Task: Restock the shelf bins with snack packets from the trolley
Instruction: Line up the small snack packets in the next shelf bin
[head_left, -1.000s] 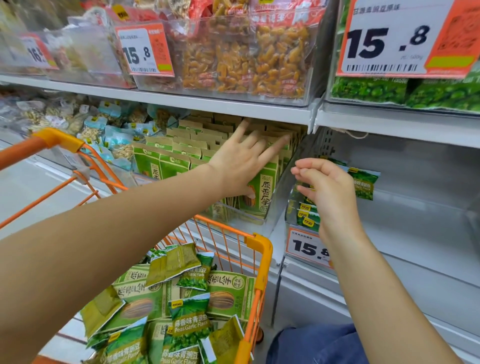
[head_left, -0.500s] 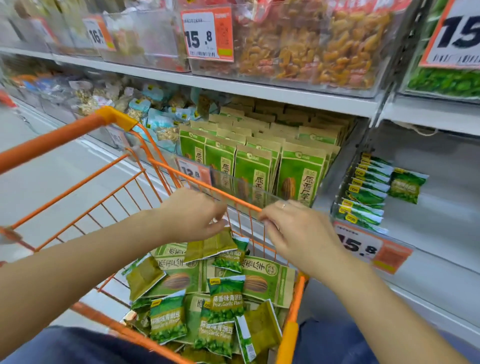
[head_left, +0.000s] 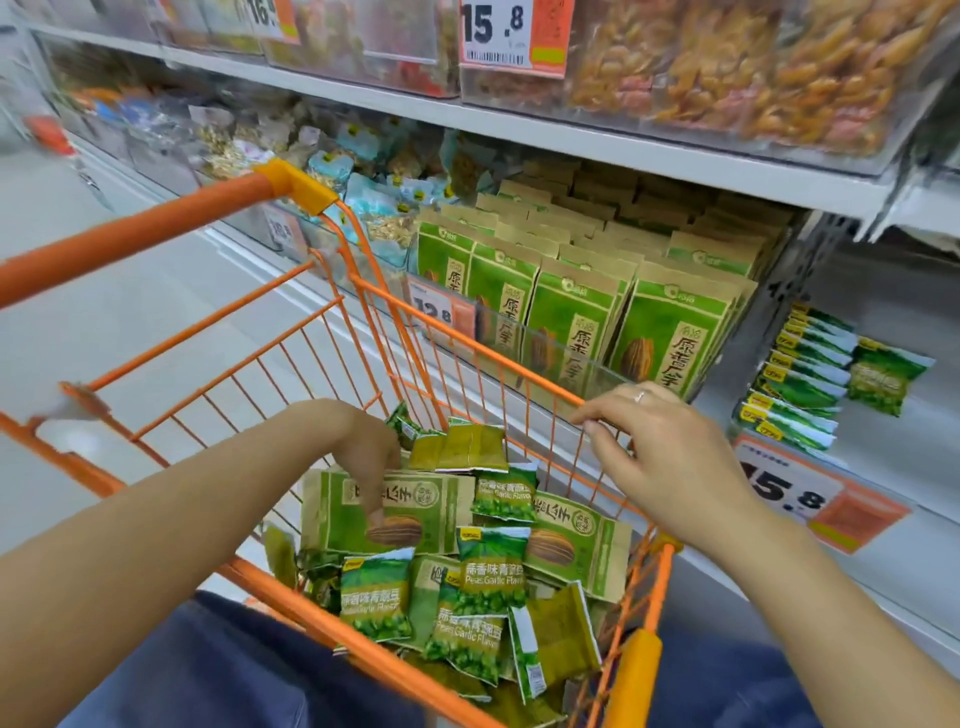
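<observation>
Orange trolley (head_left: 524, 370) of snack packets (head_left: 376, 598), white shelf (head_left: 649, 153), pale floor (head_left: 130, 312)

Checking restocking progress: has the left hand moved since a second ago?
Yes. The left hand has left the shelf bin and come down into the trolley, touching a sunflower-seed packet.

floor (head_left: 130, 291): pale grey, smooth | shelving (head_left: 571, 137): white metal tiers | light: even, bright
</observation>
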